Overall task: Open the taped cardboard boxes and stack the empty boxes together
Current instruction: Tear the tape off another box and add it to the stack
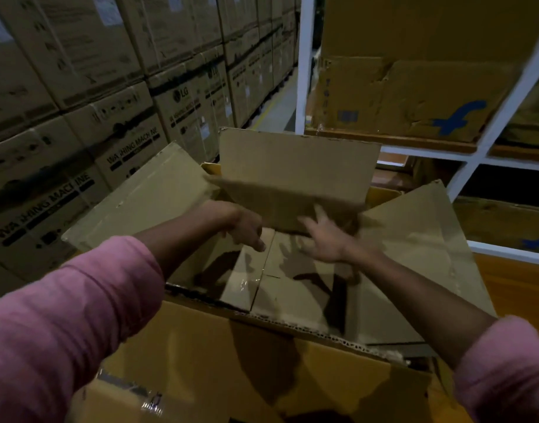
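A large brown cardboard box [262, 355] stands open right in front of me, its four flaps spread outward. Its inside looks empty, with a taped seam along the bottom [262, 279]. The far flap [295, 166] stands upright. My left hand [247, 225] reaches in over the opening, fingers loosely curled and pointing down, holding nothing. My right hand [326, 239] is spread open inside the box just below the far flap, blurred by motion, and I cannot tell whether it touches the flap. Both arms wear pink sleeves.
Stacks of washing machine cartons [88, 117] form a wall on the left. A white metal shelf rack [305, 65] on the right holds worn cardboard boxes [414, 96] with blue logos. A narrow aisle floor [277, 111] runs between them.
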A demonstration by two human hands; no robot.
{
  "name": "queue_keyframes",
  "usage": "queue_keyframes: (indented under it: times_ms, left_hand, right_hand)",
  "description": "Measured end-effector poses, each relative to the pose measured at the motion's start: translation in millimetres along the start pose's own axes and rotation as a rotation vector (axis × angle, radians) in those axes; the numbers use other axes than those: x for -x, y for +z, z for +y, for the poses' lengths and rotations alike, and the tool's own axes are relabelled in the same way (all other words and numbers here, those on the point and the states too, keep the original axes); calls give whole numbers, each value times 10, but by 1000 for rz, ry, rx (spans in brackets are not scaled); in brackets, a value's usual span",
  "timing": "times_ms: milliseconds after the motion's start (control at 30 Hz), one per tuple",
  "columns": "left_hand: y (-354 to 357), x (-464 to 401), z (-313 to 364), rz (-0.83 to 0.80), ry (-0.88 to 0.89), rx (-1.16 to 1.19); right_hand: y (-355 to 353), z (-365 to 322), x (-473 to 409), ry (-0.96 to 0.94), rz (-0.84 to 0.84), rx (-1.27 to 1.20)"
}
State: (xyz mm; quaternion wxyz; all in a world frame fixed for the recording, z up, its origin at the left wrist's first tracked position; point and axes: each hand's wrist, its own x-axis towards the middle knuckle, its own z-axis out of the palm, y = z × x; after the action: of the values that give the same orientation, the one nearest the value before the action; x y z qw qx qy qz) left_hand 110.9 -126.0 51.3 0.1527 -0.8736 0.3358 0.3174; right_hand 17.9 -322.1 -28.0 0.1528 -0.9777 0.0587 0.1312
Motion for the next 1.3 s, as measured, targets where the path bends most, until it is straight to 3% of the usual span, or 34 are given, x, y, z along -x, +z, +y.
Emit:
queue_keyframes:
  times_ms: [100,300,600,733,1300]
  left_hand:
    - [-133,-126,70,91,1,-3]
    - [-402,-548,108,362,-35,-29]
    - [-880,-1270,70,582,-27,160]
    - [-926,-1544,30,569,-41,147]
    - [-859,-1895,-162,471,-2,159]
  right_hand:
    - [-498,104,-151,-47,197,52]
    - [-773,407,-516,48,164,94]
    - [-850,703,-962,35,439,207]
    - [-849,770,-1077,28,546,295]
    - [-900,755,-1127,35,464,309]
